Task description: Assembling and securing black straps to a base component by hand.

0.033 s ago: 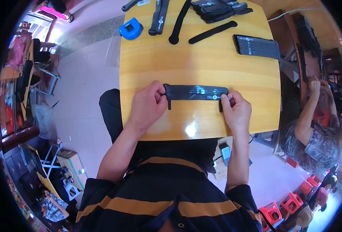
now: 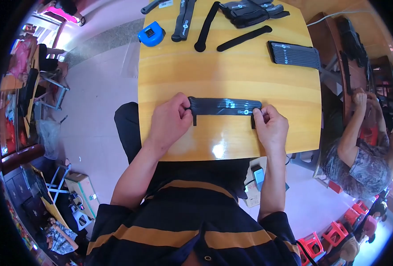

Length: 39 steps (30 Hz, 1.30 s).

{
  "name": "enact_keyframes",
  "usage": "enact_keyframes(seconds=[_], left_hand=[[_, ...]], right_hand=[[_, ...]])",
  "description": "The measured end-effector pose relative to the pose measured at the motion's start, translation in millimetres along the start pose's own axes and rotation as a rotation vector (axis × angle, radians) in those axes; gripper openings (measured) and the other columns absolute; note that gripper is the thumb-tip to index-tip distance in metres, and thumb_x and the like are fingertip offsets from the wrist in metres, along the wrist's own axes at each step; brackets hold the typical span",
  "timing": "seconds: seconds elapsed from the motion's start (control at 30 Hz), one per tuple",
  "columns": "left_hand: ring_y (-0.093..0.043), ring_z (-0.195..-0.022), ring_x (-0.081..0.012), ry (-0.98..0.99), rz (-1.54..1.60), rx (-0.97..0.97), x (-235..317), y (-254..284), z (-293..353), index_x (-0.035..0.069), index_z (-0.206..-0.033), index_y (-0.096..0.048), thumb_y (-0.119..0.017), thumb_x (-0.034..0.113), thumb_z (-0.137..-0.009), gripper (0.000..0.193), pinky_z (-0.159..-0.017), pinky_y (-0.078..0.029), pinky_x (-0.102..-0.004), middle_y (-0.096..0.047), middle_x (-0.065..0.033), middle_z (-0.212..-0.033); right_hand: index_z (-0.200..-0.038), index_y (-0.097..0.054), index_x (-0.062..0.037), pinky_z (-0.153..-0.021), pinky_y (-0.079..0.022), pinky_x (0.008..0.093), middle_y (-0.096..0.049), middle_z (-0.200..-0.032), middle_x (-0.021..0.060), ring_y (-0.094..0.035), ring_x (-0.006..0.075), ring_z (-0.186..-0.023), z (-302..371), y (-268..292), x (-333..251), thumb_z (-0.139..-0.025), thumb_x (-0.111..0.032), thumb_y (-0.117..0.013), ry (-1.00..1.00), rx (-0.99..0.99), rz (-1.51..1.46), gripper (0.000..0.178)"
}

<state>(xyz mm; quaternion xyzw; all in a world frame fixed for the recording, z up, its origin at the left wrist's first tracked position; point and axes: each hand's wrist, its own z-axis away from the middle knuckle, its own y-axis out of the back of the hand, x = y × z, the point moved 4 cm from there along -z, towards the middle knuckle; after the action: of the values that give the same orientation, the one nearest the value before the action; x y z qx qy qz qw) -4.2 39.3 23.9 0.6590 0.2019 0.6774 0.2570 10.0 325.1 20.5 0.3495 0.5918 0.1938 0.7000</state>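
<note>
A flat stack of black straps (image 2: 225, 106) with pale print lies lengthwise before me on the wooden table (image 2: 178, 73). My left hand (image 2: 170, 119) pinches its left end between thumb and fingers. At the opposite end, my right hand (image 2: 271, 127) grips the lower corner, thumb on top. A short dark piece sticks out below the stack at each end, beside my fingertips. Further back on the right rests a similar flat stack of straps (image 2: 294, 54). One loose black strap (image 2: 244, 38) lies slanted at the back, left of that stack.
At the far edge are a heap of bundled straps (image 2: 249, 13), another strap bundle (image 2: 184, 20) and a strap (image 2: 207, 26). A blue tape measure (image 2: 151, 34) sits at the back left corner. To the right, a person (image 2: 360, 150) works at another table; red stools (image 2: 312, 244) stand behind.
</note>
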Motion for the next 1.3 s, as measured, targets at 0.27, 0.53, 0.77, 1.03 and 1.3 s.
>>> enact_keyframes(seconds=[0.27, 0.53, 0.77, 1.03, 1.3], left_hand=[[-0.066, -0.064, -0.0319, -0.053, -0.02, -0.073, -6, 4, 2, 0.002, -0.097, -0.058, -0.066, 0.003, -0.083, 0.016, -0.063, -0.053, -0.0414, -0.065, -0.0143, -0.069], [-0.065, -0.092, -0.0341, -0.307, -0.026, 0.367, 27, 27, -4, 0.005, -0.113, -0.061, -0.061, 0.004, -0.088, 0.025, -0.084, -0.052, -0.0437, -0.065, -0.0171, -0.098], [-0.053, -0.124, -0.0357, -0.566, -0.31, 0.435, 52, -39, -46, 0.009, -0.121, -0.063, -0.063, 0.014, -0.087, 0.034, -0.106, -0.042, -0.0471, -0.059, -0.0174, -0.13], [-0.05, -0.127, -0.0339, -0.579, -0.504, 0.44, 26, -59, -54, 0.01, -0.118, -0.065, -0.062, 0.019, -0.088, 0.031, -0.107, -0.037, -0.0493, -0.058, -0.0146, -0.13], [-0.052, -0.117, -0.0319, -0.594, -0.549, 0.41, 25, -57, -52, 0.009, -0.109, -0.065, -0.062, 0.016, -0.086, 0.024, -0.099, -0.039, -0.0472, -0.06, -0.0131, -0.116]], right_hand=[[-0.101, -0.062, -0.0071, -0.071, -0.055, 0.0454, -0.07, -0.082, 0.0132, -0.069, 0.0349, -0.078, 4, 18, -21, -0.083, -0.025, -0.08, -0.043, -0.018, 0.368, 0.031], [-0.139, -0.048, 0.0009, -0.111, -0.034, 0.056, -0.043, -0.144, 0.0287, -0.039, 0.0448, -0.136, -4, -7, -61, -0.086, -0.017, -0.071, 0.566, 0.363, 0.206, 0.06], [-0.146, -0.046, -0.0061, -0.116, -0.021, 0.0682, -0.037, -0.153, 0.0242, -0.027, 0.0458, -0.148, -30, -89, -80, -0.093, -0.016, -0.061, 0.592, 0.184, 0.318, 0.057], [-0.143, -0.049, -0.008, -0.113, -0.024, 0.0709, -0.044, -0.147, 0.0222, -0.033, 0.0468, -0.143, -36, -99, -65, -0.098, -0.015, -0.054, 0.557, 0.182, 0.293, 0.045], [-0.141, -0.051, -0.0091, -0.11, -0.025, 0.0729, -0.046, -0.147, 0.0213, -0.035, 0.0469, -0.142, -43, -88, -46, -0.098, -0.013, -0.054, 0.557, 0.18, 0.393, 0.044]])
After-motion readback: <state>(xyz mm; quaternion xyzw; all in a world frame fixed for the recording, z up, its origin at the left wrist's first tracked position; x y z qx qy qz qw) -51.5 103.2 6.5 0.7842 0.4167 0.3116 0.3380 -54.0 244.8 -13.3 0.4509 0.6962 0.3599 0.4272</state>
